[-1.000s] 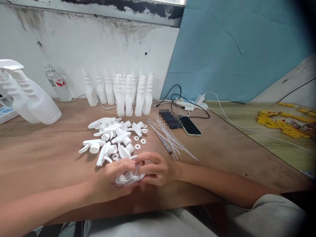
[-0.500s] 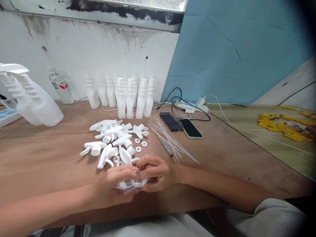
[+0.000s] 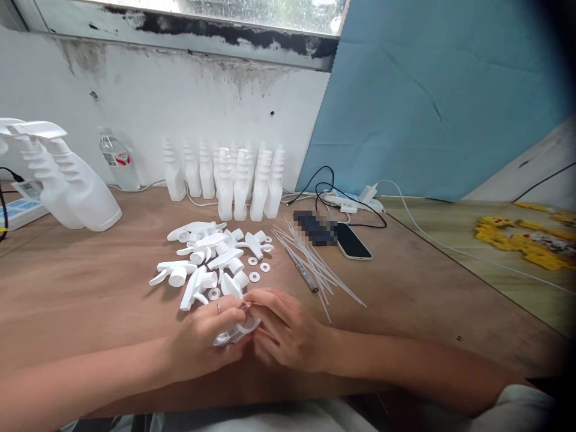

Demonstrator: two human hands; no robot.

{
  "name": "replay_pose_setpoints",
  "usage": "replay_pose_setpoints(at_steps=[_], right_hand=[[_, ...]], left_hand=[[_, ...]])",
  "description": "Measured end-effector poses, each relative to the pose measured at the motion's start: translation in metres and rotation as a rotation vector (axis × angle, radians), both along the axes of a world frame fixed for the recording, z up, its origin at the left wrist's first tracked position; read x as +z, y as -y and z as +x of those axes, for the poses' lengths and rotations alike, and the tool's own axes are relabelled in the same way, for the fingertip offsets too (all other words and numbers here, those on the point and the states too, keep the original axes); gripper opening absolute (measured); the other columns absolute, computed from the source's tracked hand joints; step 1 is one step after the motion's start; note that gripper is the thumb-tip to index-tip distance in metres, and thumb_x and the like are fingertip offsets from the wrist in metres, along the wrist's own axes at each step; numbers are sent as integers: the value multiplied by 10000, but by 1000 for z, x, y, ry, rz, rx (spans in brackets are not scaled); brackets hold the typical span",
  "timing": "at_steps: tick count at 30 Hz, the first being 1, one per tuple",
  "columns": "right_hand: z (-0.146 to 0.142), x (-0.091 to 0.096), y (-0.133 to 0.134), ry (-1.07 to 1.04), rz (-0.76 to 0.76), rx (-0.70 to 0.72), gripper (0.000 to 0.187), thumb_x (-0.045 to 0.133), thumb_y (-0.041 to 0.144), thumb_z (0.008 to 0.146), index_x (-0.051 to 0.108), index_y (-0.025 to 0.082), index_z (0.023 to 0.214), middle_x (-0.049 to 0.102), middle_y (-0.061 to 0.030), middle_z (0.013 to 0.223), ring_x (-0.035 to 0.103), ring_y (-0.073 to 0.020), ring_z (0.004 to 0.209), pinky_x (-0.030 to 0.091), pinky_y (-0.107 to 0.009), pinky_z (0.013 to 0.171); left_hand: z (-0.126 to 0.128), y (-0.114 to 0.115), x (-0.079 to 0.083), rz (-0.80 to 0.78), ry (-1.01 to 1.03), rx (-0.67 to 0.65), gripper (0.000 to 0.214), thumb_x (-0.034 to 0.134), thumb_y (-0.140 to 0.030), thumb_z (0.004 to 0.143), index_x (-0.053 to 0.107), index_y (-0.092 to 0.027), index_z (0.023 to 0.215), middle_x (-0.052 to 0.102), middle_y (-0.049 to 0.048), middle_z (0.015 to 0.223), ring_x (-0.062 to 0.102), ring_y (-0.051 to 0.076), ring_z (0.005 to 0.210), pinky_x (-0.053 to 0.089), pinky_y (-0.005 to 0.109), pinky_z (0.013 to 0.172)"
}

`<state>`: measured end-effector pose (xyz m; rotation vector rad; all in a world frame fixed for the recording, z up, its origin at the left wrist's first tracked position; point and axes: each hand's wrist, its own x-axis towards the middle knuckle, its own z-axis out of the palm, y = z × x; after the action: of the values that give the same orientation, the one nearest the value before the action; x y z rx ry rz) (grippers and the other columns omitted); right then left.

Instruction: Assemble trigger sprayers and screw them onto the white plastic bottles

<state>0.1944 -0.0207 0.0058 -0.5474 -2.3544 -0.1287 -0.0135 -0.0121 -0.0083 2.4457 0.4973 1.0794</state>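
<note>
My left hand (image 3: 204, 342) is closed around a white trigger sprayer head (image 3: 234, 332), held low over the wooden table (image 3: 90, 300). My right hand (image 3: 288, 330) meets it from the right, fingers pinched at the head's round collar. Just beyond both hands lies a pile of loose white sprayer heads (image 3: 202, 261) with a few small white washers (image 3: 257, 270). A bundle of thin clear dip tubes (image 3: 315, 270) lies to the right of the pile.
Several white bottles without heads (image 3: 234, 180) stand against the back wall. Two finished spray bottles (image 3: 67, 180) and a water bottle (image 3: 117, 162) stand at the left. A phone (image 3: 353, 241), a power strip with cables (image 3: 355, 198) and yellow parts (image 3: 522, 237) lie to the right.
The view has tilted up a little. My right hand's fingers have shifted lower onto the sprayer head's collar, and the head now lies flatter under both hands.
</note>
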Motion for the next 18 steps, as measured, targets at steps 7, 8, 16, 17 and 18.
replay_pose_setpoints(at_steps=[7, 8, 16, 17, 18], right_hand=[[0, 2, -4, 7, -105, 143, 267, 412, 25, 880, 493, 55, 1132, 570, -148, 1079, 518, -181, 1050, 488, -307, 956], [1, 3, -5, 3, -136, 148, 262, 421, 28, 877, 502, 62, 1124, 569, -144, 1082, 522, -177, 1041, 489, -303, 950], [29, 25, -35, -180, -491, 257, 311, 533, 306, 899, 544, 131, 1155, 613, -119, 1056, 565, -188, 1069, 463, -341, 957], [38, 28, -44, -230, -515, 128, 279, 484, 300, 921, 558, 138, 1136, 638, -100, 984, 592, -174, 980, 472, -326, 911], [47, 31, -54, -224, -523, -28, 230, 459, 295, 930, 600, 147, 1035, 653, -89, 948, 605, -156, 878, 484, -283, 814]], left_hand=[[-2, 0, -5, 2, -64, 10, 115, 539, -94, 849, 489, -183, 903, 536, 34, 809, 522, 130, 733, 445, 217, 672], [-2, 0, -5, 0, -60, 13, 113, 537, -96, 850, 487, -184, 900, 534, 31, 805, 519, 127, 726, 443, 213, 666], [2, 2, -6, -128, -16, -13, 272, 614, -102, 792, 442, -220, 968, 618, 28, 956, 591, 126, 809, 469, 210, 713], [3, 1, -7, -136, -14, -25, 286, 621, -100, 789, 445, -223, 977, 632, 36, 1004, 606, 136, 854, 476, 218, 741], [3, 1, -7, -143, -10, -40, 298, 628, -100, 785, 447, -226, 986, 639, 42, 1046, 613, 145, 895, 480, 226, 763]])
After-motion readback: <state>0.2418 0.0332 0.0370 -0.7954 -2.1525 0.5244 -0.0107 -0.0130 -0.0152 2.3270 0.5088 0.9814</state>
